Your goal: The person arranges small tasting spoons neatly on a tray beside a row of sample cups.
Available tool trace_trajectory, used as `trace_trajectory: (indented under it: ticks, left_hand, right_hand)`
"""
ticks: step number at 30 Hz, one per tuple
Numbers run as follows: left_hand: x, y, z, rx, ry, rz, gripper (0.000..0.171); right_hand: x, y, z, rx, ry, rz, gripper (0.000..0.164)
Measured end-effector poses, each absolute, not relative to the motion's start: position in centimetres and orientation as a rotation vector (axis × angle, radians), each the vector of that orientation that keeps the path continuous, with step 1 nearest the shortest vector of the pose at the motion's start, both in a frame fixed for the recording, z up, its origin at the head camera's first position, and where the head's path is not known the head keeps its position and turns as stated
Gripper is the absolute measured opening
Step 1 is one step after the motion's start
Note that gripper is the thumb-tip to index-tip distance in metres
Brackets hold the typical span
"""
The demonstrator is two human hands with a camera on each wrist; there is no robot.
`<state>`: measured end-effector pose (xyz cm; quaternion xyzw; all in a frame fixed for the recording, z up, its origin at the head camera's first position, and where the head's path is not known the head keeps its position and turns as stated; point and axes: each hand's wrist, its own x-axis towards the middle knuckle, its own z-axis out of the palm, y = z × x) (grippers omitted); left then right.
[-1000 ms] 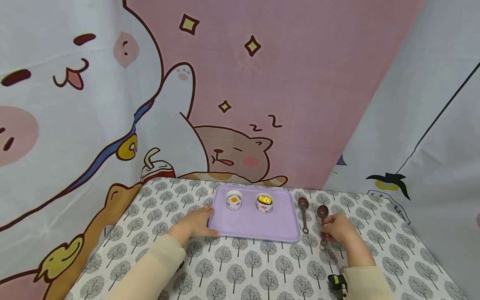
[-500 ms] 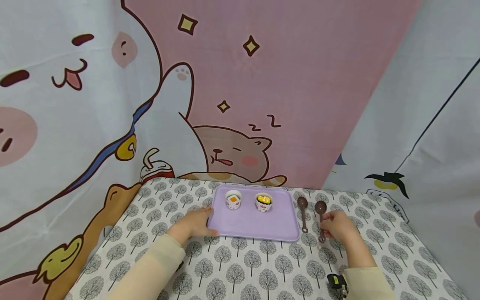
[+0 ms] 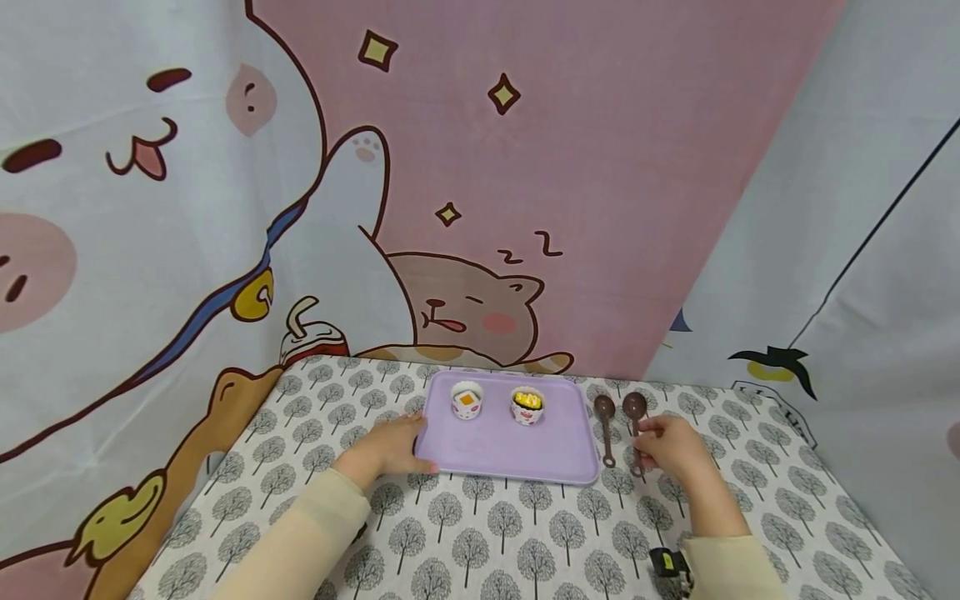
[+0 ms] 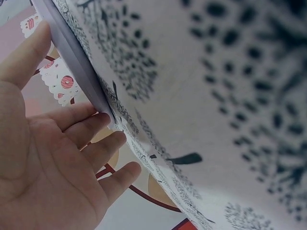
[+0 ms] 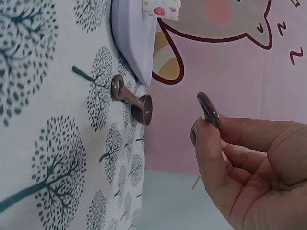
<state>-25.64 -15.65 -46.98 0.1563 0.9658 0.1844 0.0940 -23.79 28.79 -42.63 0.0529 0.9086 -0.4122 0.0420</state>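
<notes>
Thumb and fingers of my right hand (image 3: pixel 671 450) pinch the handle of a brown measuring spoon (image 3: pixel 634 406). In the right wrist view this spoon (image 5: pixel 209 111) is off the cloth, its ring end towards the camera and its bowl mostly hidden by the fingers. A second brown measuring spoon (image 3: pixel 605 407) lies on the cloth to its left, just beyond the tray's right edge. My left hand (image 3: pixel 386 450) touches the left edge of the lilac tray (image 3: pixel 517 458), fingers spread and nearly straight in the left wrist view. Two paper cups (image 3: pixel 467 408) with toy-like food inside stand on the tray.
A tree-print cloth (image 3: pixel 506 521) covers the table. Behind it hangs a cartoon curtain (image 3: pixel 600 208), and a pale curtain (image 3: pixel 885 333) borders the right side. A small black device (image 3: pixel 670 562) sits at the right wrist.
My right hand has moved the spoon slightly left and away from me, bringing it nearly level with the second spoon. The left hand and the tray have stayed in place.
</notes>
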Motion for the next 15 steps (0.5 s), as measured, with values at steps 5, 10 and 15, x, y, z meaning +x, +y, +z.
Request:
trace_trajectory:
  ticks: [5,10,15]
  left_hand:
    - [-25.5,-15.7,-46.8,0.472,2.865,0.551,0.098]
    - [-25.4,-15.7,-46.7,0.484,2.868,0.553,0.097]
    - [-25.3,-15.7,-46.7,0.479,2.864,0.553,0.098]
  right_hand:
    - [-23.7,28.1,-42.2,0.125,2.814,-1.266,0.039]
    - [-23.7,27.5,-42.2,0.086,2.826,-1.304,0.037]
    - [-23.8,26.8,-42.0,0.059,2.832,-1.338,0.036]
